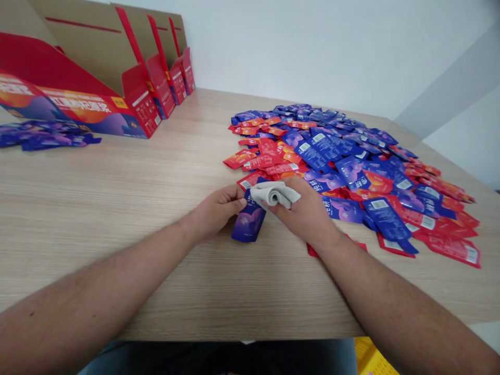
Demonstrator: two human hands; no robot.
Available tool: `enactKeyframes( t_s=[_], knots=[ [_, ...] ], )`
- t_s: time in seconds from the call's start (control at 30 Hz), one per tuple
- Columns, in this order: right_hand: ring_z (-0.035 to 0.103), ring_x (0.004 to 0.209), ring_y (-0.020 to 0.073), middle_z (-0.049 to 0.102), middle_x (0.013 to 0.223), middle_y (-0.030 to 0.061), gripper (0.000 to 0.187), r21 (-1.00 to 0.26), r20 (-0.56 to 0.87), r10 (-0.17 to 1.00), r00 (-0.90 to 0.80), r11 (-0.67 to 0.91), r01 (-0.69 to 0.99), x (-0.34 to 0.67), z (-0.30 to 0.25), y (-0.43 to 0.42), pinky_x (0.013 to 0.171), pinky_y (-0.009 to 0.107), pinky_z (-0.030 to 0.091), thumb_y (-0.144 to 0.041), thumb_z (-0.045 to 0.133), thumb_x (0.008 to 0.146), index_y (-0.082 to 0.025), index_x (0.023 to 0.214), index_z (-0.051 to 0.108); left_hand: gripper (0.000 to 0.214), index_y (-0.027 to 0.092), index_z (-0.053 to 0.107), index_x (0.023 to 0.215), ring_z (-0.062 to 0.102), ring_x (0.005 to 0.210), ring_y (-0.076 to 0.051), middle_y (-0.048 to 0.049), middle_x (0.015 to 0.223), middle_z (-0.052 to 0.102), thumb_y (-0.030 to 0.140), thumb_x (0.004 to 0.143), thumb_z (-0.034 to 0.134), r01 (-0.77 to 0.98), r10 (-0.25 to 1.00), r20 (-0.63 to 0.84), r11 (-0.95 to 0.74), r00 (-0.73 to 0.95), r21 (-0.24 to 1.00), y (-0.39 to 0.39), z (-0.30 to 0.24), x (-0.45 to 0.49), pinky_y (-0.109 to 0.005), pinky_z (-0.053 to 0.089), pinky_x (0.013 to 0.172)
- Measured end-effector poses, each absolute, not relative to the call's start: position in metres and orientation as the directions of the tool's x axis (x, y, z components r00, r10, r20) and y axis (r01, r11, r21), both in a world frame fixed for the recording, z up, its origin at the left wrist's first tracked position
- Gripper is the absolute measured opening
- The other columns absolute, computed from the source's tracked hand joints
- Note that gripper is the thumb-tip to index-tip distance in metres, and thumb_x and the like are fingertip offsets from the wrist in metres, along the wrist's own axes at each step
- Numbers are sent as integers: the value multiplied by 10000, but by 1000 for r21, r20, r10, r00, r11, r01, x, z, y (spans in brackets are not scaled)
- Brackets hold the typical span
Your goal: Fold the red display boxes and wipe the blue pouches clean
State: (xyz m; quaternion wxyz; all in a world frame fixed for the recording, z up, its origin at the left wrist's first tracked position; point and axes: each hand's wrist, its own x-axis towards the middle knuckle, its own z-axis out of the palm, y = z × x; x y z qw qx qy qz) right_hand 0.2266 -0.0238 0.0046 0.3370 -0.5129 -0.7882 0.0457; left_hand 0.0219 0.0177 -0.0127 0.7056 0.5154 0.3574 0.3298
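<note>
Near the middle of the table, my left hand [223, 209] pinches the left edge of a blue sachet [248, 223] with purple round shapes printed on it. My right hand [307, 208] is closed on a folded, rolled light-grey cloth [275, 194]. The cloth touches the upper end of the sachet and covers part of it. Just beyond and to the right of my hands spreads a large heap of blue sachets [324, 151] and red sachets [273, 153]. A few red ones lie partly under my right forearm.
Several open red and blue cardboard boxes [142, 112] stand in a row at the back left. In front of them lies a small pile of blue sachets [47, 135]. A white wall [312, 52] rises behind the table [156, 177]. Something yellow [373, 359] shows below the front edge.
</note>
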Motion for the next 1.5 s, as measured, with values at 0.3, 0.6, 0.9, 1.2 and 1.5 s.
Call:
enactKeyframes(
  t_s=[0.3, 0.6, 0.9, 1.2, 1.5],
  knots=[
    [602, 873, 229, 661, 932, 41, 161, -514, 484, 867, -116, 390, 764, 229, 4, -18, 730, 341, 455, -346, 672, 898, -220, 995, 648, 213, 188, 436, 689, 402, 601, -97, 39, 677, 467, 246, 809, 603, -38, 813, -35, 70, 581, 997, 19, -14, 16, -238, 314, 570],
    [596, 859, 220, 656, 909, 43, 127, -517, 467, 877, -111, 372, 771, 228, 2, -16, 727, 337, 458, -318, 673, 894, -219, 967, 644, 203, 194, 452, 683, 402, 585, -101, 42, 657, 489, 271, 804, 596, 41, 827, -71, 59, 557, 997, 19, -12, 15, -232, 332, 563],
    [583, 820, 198, 627, 852, 21, 130, -552, 417, 899, -135, 368, 748, 225, -1, -18, 695, 313, 441, -322, 692, 885, -221, 925, 620, 212, 192, 476, 696, 405, 571, -100, 36, 676, 506, 318, 794, 615, 50, 829, -88, 73, 553, 996, 21, -12, 15, -223, 336, 537],
    [583, 815, 196, 631, 856, 21, 128, -570, 416, 900, -130, 369, 734, 225, -2, -17, 681, 308, 428, -303, 704, 876, -212, 919, 624, 226, 194, 464, 689, 418, 590, -104, 32, 679, 508, 316, 818, 605, 48, 827, -74, 57, 558, 997, 22, -15, 14, -219, 358, 558],
    [592, 841, 195, 644, 889, 25, 146, -571, 400, 907, -133, 360, 738, 224, -5, -16, 708, 309, 444, -307, 717, 869, -219, 958, 641, 228, 194, 465, 688, 413, 582, -103, 38, 663, 497, 330, 803, 607, 47, 827, -92, 79, 555, 996, 21, -13, 14, -216, 358, 552]
  ],
)
